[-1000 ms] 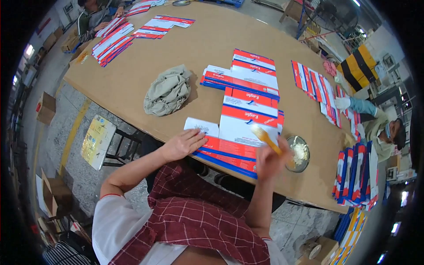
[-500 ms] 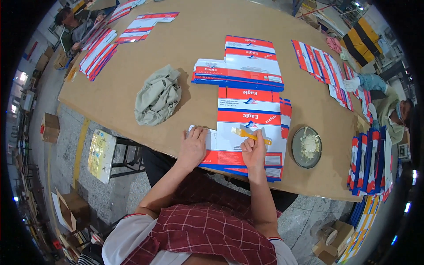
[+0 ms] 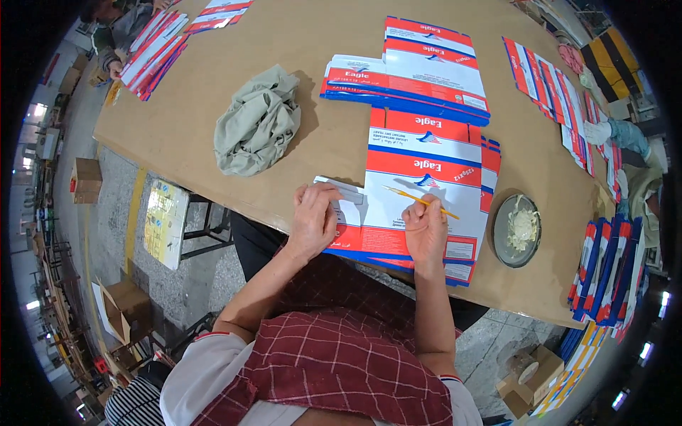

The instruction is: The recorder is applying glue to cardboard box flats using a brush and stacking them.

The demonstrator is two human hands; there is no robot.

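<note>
A flat red, white and blue carton blank (image 3: 419,170) lies on top of a stack at the near edge of the brown table (image 3: 213,85). My left hand (image 3: 312,220) presses down its white side flap (image 3: 341,195) at the left. My right hand (image 3: 425,228) rests on the lower part of the blank and holds a thin yellow brush (image 3: 419,201), whose tip points left across the white panel. A round dish of pale paste (image 3: 517,230) sits just right of the stack.
A crumpled grey-green cloth (image 3: 257,121) lies to the left. More flat carton blanks (image 3: 408,71) are stacked behind, others at far left (image 3: 153,50) and along the right edge (image 3: 604,273). Another person sits at the right (image 3: 625,142). Cardboard boxes stand on the floor.
My right hand came down from a raised position by the dish onto the blank with the brush. My left hand shifted onto the side flap. The view moved closer.
</note>
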